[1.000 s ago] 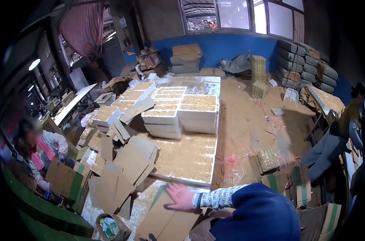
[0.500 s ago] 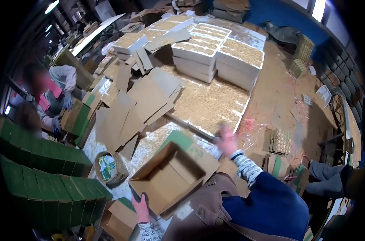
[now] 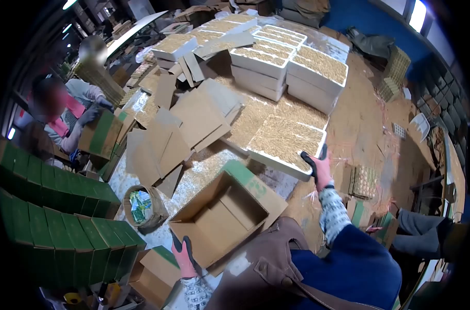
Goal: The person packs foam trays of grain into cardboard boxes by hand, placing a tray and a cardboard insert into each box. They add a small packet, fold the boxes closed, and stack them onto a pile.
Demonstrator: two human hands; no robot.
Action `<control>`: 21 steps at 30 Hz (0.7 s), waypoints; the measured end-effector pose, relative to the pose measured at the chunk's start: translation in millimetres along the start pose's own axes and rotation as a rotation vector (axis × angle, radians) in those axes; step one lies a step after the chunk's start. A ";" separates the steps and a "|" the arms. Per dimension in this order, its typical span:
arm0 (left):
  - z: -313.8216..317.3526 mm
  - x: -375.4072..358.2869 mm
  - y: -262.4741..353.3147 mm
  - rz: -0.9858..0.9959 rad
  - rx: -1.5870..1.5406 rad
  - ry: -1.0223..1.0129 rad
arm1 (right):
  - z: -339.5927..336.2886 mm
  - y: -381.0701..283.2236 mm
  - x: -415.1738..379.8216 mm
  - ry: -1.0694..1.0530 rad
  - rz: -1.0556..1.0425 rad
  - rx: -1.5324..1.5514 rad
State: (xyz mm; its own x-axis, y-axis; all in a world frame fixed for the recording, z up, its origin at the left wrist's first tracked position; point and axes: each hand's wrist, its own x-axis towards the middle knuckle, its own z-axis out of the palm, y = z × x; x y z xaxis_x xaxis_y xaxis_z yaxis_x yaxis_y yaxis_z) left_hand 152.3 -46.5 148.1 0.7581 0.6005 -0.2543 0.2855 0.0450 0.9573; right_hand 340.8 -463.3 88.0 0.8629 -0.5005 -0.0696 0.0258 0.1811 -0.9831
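Leans over one long desk [image 3: 210, 161], with two rows of green boxes [image 3: 74, 230] at left and one co-worker [image 3: 64, 113] in a pink scarf beyond them. Faces two stacks of white trays [image 3: 312, 92] filled with tan loose material, beside a pile of flat cardboard sheets [image 3: 160, 150], too overlapped to count. Has one open box [image 3: 214, 227], nothing inside, at the near side, and a second open box [image 3: 160, 274] lower left. Grips one filled tray [image 3: 286, 142] by its near right corner with the right hand [image 3: 323, 171], fingers closed over the rim. Rests the left hand [image 3: 184, 259], fingers parted, against the first box's left side, near one bucket [image 3: 155, 217] of packets.
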 end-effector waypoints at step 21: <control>-41.4 42.8 -80.5 0.155 -0.034 -0.117 | 163.8 -124.8 -105.2 -1.226 0.257 -0.576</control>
State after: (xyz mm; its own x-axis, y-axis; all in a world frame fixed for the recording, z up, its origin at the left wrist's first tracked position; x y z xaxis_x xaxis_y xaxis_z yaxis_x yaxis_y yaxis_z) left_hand 137.5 8.6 65.9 0.8551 0.5055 -0.1154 0.1412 -0.0128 0.9899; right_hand 329.4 -294.6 245.7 0.7077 0.6070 -0.3616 -0.1515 -0.3694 -0.9168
